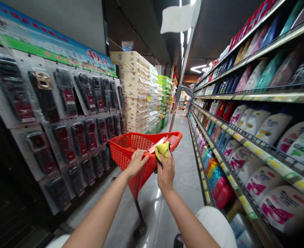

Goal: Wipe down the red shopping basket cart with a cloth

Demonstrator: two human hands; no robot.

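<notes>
A red plastic shopping cart (139, 168) stands tilted in view before me, with a lattice-walled basket and a dark leg ending in a caster. My left hand (138, 162) rests on the basket's near rim, its fingers wrapped over the edge. My right hand (166, 170) grips a yellow cleaning cloth (162, 150) with dark edging, held at the rim to the right of my left hand. The cloth covers part of the rim there. A grey pole with a handle (185, 91) rises behind the cart's far right corner.
Packaged belts (64, 89) hang on a display wall at left. Stacked cream packs (132, 93) stand beyond it. Shelves on the right hold several rows of shampoo bottles (273, 125), close to my right side. The grey tiled floor (180, 148) runs down the aisle between them.
</notes>
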